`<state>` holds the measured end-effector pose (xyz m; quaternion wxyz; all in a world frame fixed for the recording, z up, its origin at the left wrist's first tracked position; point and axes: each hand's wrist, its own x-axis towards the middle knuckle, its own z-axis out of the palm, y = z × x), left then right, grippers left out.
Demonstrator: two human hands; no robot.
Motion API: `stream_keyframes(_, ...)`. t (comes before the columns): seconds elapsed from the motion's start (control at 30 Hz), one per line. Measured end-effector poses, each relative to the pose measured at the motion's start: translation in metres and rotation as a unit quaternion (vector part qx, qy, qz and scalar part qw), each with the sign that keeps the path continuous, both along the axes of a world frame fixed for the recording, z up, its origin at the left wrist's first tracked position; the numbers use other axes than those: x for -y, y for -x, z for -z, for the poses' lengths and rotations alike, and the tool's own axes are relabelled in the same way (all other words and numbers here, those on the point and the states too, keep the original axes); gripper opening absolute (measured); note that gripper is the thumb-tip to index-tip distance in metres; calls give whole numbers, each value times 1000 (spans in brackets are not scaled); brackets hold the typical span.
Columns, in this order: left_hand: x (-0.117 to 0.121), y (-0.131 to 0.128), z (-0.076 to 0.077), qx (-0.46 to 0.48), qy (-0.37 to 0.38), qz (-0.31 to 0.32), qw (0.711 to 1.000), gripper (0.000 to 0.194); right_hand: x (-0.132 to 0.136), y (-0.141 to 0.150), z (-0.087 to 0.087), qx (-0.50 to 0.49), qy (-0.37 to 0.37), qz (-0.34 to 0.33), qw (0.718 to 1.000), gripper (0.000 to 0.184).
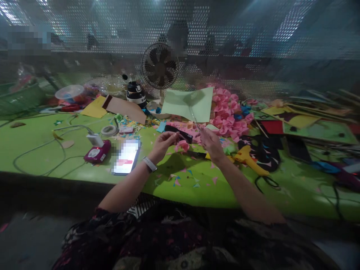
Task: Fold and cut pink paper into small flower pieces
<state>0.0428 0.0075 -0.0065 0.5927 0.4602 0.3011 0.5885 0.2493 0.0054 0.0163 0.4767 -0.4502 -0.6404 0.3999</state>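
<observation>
My right hand (210, 144) is closed around a thin, clear stick (193, 114) that points up and away over a pale green paper sheet (176, 103). My left hand (164, 144), with a white band on the wrist, has its fingertips pinched together; what they hold is too small to make out. Between the hands lies a black stapler-like object (180, 132). Just below it is a pink folded paper piece (183, 146). A yellow glue gun (246, 157) rests under and beside my right forearm, its dark nozzle pointing left.
Many pink folded papers (225, 110) are heaped at the back right. A fan (160, 65) and black bottle (135, 93) stand behind. A lit phone (127, 157), purple power box (97, 152), cables and tape roll (109, 130) lie left. Paper scraps litter the green table (171, 189).
</observation>
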Motion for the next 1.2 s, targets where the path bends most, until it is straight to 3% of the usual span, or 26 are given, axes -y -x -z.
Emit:
stream_keyframes(0.1,7,-3,2,-37,-21,48,998,38,2,1,-4,-45,24,-14,999,50)
stream_keyframes(0.3,6,0,5,-62,-30,62,996,38,14,12,-8,-76,201,-157,964,52)
stream_keyframes(0.57,7,-2,3,-43,-10,63,997,38,22,22,-2,-101,244,-196,944,44)
stream_keyframes(0.77,10,-4,-2,-9,67,77,995,52,23,27,-2,-189,243,-126,943,48)
stream_keyframes(0.93,15,-11,6,-58,75,97,991,42,19,27,0,-236,215,-38,947,47)
stream_keyframes(1.2,19,-14,7,-66,76,93,991,40,19,29,2,-258,169,3,951,48)
